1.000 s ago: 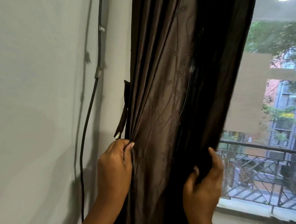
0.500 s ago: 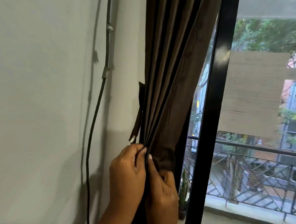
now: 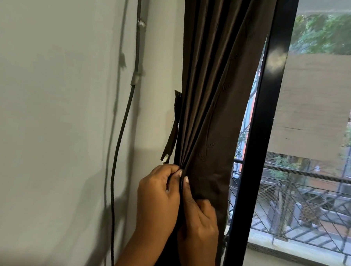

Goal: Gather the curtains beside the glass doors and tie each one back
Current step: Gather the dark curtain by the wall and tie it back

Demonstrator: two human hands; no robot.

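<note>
A dark brown curtain [image 3: 215, 90] hangs bunched into narrow folds between the wall and the black door frame [image 3: 259, 137]. My left hand [image 3: 157, 197] pinches the gathered folds at its left edge, thumb and fingers curled round the cloth. My right hand [image 3: 198, 217] grips the same bundle from the right, just below, with its fingers wrapped into the fabric. A brown tie-back strap [image 3: 171, 138] with a pale tip hangs loose from the wall just above my left hand, behind the curtain's edge.
A dark cable [image 3: 127, 102] runs down the grey wall [image 3: 49, 116] to the left, clipped in places. Through the glass door [image 3: 317, 120] to the right are a balcony railing [image 3: 301, 202], trees and buildings.
My right hand swept the curtain's right edge leftward to meet my left hand. The cloth went from spread wide to tightly gathered, uncovering the door frame and glass.
</note>
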